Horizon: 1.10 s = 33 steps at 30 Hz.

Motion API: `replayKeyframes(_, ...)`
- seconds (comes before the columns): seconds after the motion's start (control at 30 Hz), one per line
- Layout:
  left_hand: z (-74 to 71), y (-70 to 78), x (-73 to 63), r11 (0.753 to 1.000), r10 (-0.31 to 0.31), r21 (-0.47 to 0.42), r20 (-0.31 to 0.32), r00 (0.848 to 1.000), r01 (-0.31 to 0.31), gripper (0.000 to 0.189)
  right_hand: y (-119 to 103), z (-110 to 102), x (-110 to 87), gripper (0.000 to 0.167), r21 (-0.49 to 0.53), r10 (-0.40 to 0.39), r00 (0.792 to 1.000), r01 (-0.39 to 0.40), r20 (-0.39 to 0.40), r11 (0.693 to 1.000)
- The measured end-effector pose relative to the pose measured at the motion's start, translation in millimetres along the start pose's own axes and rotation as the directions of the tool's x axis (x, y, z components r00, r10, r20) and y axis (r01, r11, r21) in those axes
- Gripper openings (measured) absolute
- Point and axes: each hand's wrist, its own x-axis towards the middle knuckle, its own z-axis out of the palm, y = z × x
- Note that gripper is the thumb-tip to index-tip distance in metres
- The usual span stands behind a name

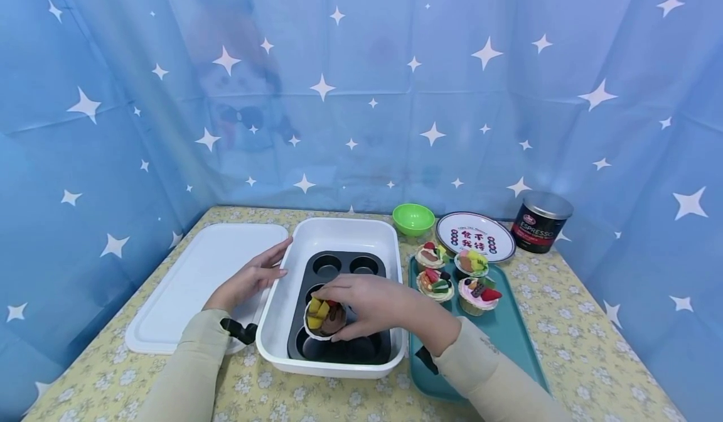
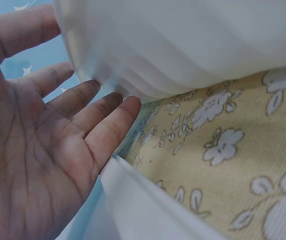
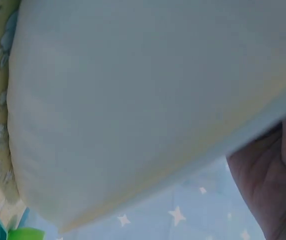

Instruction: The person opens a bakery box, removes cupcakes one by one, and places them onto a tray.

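Note:
A cupcake (image 1: 327, 319) topped with yellow cubes and brown cream is in my right hand (image 1: 369, 302), gripped over the dark muffin pan (image 1: 346, 260). That pan lies inside a white rectangular bin (image 1: 350, 233). My left hand (image 1: 254, 275) touches the bin's left wall from outside; in the left wrist view its fingers (image 2: 110, 130) are extended against the white plastic. Mostly the bin's outer wall (image 3: 133, 100) fills the right wrist view, hiding the cupcake and all but part of the palm.
Right of the bin, a teal tray (image 1: 508, 334) carries several fruit-topped cupcakes (image 1: 435, 284). Behind it are a green bowl (image 1: 413, 219), a printed plate (image 1: 476, 237) and an espresso can (image 1: 541, 223). A white lid (image 1: 198, 277) lies at the left.

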Motion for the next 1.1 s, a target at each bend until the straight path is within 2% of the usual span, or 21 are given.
replayKeyframes(0.33, 0.4, 1.8, 0.6, 1.000, 0.019, 0.019, -0.001, 1.000, -0.019, 0.078, 3.7, -10.8, -23.0, 0.071, 0.105, -0.010, 0.996, 0.019, -0.089, 0.994)
replayKeyframes(0.53, -0.2, 1.2, -0.7, 0.999, 0.034, -0.001, 0.014, 0.999, -0.034, 0.079, 9.0, -19.4, -45.7, 0.070, 0.126, 0.008, 0.990, 0.010, -0.141, 0.992)
replayKeyframes(0.83, -2.0, -0.7, -1.8, 1.000, 0.023, 0.002, 0.004, 1.000, -0.023, 0.077, 18.3, -31.2, -87.7, 0.069, 0.076, 0.099, 0.971, -0.085, -0.217, 0.994)
replayKeyframes(1.1, 0.0, 0.0, -1.2, 1.000, 0.019, -0.008, 0.002, 1.000, -0.019, 0.078, 20.6, -37.2, -123.3, 0.068, 0.149, 0.243, 0.936, -0.210, -0.253, 0.966)
